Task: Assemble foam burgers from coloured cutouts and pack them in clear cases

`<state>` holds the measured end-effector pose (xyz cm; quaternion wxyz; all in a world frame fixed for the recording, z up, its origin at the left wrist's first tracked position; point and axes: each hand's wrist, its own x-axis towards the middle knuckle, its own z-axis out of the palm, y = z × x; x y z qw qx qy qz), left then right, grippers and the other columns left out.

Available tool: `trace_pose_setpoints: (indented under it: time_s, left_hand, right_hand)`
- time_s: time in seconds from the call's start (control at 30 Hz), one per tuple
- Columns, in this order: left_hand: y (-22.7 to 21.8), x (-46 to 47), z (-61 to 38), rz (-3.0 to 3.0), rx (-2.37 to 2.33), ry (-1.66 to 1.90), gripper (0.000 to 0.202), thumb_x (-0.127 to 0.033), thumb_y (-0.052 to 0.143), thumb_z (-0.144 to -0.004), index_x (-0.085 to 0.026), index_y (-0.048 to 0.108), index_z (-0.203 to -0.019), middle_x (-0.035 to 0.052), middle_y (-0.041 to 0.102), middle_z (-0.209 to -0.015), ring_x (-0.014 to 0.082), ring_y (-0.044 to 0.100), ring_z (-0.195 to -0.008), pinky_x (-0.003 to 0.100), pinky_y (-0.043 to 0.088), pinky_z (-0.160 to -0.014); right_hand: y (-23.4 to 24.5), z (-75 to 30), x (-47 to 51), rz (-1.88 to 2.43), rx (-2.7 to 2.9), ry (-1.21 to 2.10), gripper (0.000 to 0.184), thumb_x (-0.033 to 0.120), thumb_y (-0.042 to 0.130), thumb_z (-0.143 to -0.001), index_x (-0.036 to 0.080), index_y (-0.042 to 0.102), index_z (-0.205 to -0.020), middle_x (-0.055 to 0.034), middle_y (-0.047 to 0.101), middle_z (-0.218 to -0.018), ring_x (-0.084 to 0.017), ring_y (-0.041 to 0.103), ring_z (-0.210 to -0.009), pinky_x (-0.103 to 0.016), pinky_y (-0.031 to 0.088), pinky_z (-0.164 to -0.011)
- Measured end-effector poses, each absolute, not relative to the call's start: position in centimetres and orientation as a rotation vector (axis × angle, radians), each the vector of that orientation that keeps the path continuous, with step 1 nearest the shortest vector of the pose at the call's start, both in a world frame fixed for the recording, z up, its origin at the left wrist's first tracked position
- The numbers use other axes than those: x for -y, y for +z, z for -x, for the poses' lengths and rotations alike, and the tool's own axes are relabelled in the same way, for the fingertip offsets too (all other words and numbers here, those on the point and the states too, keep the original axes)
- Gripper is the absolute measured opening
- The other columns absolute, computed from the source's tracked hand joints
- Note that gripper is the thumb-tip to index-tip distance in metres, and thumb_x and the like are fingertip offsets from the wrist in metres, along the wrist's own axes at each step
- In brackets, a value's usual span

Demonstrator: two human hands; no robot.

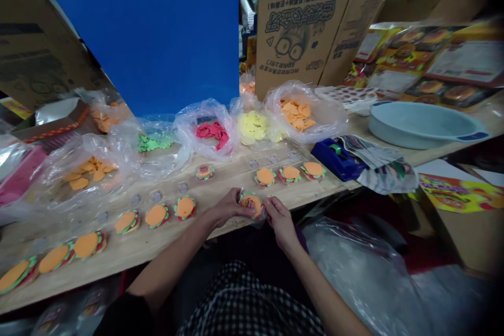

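Note:
Near the table's front edge I hold a packaged toy burger (252, 203), an orange bun in a clear cover with a printed label. My left hand (229, 207) is closed on its left side, thumb across the front. The fingers of my right hand (280, 216) pinch the right edge of its clear packaging. Just behind my hands, a labelled burger (205, 171) lies on the wooden table (220, 189). To the right sit three orange-topped burgers, the nearest being a burger (265, 177). Left of my left arm, more burgers, among them one burger (156, 215), line the front.
Clear bags of orange pieces (296, 114), yellow pieces (254, 126), red pieces (212, 134) and green pieces (154, 142) stand behind. A blue tape dispenser (339, 159) and a light-blue basin (421, 126) are at right. A blue board (157, 37) and a carton (303, 26) rise at the back.

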<state>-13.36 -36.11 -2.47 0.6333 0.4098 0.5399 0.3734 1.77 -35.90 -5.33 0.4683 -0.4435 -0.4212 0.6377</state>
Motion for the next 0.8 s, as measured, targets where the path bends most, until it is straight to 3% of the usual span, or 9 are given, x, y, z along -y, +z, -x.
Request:
trace_pose_setpoints:
  time_s: [0.13,0.33,0.63,0.8]
  left_hand:
    - [-2.0,37.0,12.1,-0.735,-0.975,0.945,0.049,-0.018,0.077,-0.048,-0.013,0.052,-0.09,0.0042,0.06,-0.084,0.0151,0.059,-0.072,0.03,0.048,-0.069]
    - [-1.6,37.0,10.7,-0.488,-0.971,1.161,0.037,-0.02,0.073,-0.056,-0.013,0.053,-0.086,0.0035,0.062,-0.076,0.015,0.061,-0.065,0.032,0.051,-0.066]
    - [-0.7,37.7,9.4,-0.518,-1.038,1.256,0.045,-0.02,0.074,-0.055,-0.017,0.046,-0.09,0.0001,0.059,-0.08,0.0135,0.06,-0.065,0.03,0.05,-0.064]
    - [0.3,38.4,10.2,-0.885,-1.057,1.164,0.063,-0.017,0.078,-0.047,-0.016,0.049,-0.103,0.0024,0.06,-0.088,0.0155,0.057,-0.078,0.029,0.047,-0.071]
  right_hand:
    - [-4.6,-2.0,36.3,1.116,1.122,1.479,0.035,0.055,0.049,-0.072,0.022,0.04,-0.065,0.0069,0.035,-0.053,-0.008,0.031,-0.045,-0.02,0.027,-0.041]
    - [-4.3,-2.2,37.4,1.154,1.385,1.364,0.035,0.053,0.04,-0.079,0.022,0.039,-0.063,0.0066,0.036,-0.05,-0.01,0.035,-0.047,-0.022,0.03,-0.046]
    - [-4.1,-2.6,38.2,1.077,1.262,1.367,0.033,0.05,0.042,-0.08,0.021,0.04,-0.063,0.0059,0.033,-0.052,-0.009,0.03,-0.047,-0.022,0.026,-0.043]
    - [-2.7,-4.8,36.1,1.04,1.501,1.29,0.035,0.05,0.031,-0.084,0.021,0.041,-0.067,0.003,0.038,-0.059,-0.012,0.037,-0.054,-0.024,0.032,-0.05]
